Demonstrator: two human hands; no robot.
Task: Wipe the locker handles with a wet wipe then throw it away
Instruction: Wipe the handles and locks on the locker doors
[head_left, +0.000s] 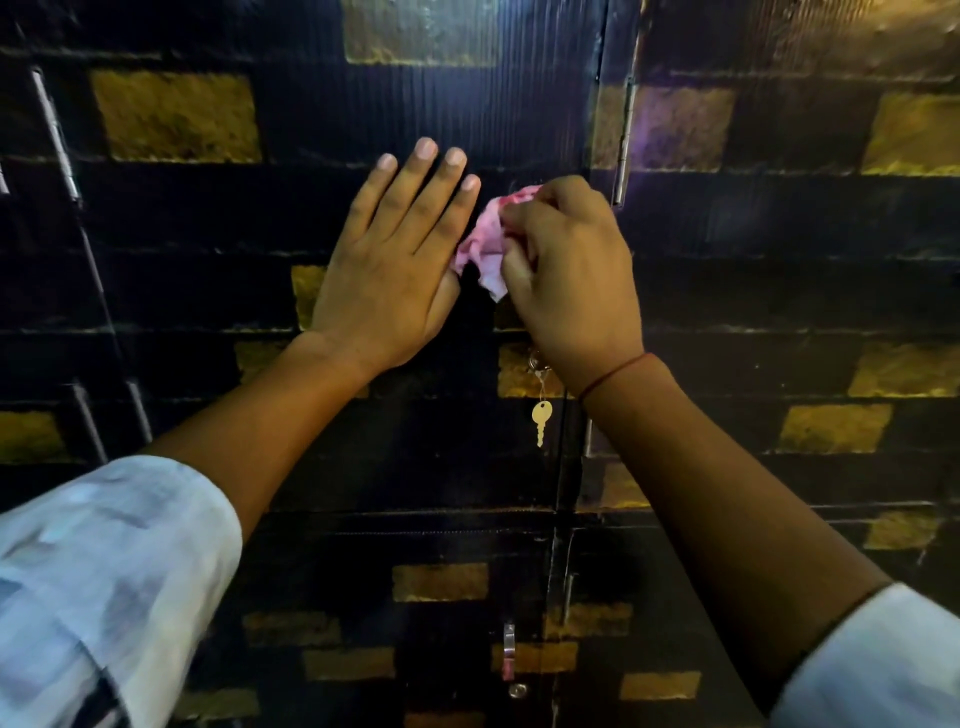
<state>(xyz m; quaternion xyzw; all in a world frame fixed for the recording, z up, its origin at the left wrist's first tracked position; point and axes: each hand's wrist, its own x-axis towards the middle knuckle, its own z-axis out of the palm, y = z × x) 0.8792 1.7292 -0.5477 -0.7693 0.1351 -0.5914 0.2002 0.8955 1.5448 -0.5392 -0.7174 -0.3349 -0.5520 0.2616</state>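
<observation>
At the centre of the frame, the right hand (566, 275) clutched the pink wet wipe (480, 244) against the locker door (415, 78), the left hand (395, 260) pressed flat beside it; wiping seemed underway, the lower handle (508, 649) and disposal remaining.

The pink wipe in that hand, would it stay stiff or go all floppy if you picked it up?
Probably floppy: the wipe is crumpled into soft folds where the right hand pinches it, and a loose corner droops below the fingers. It likely weighs very little, since a fingertip pinch holds it. It should not roll or break.
</observation>
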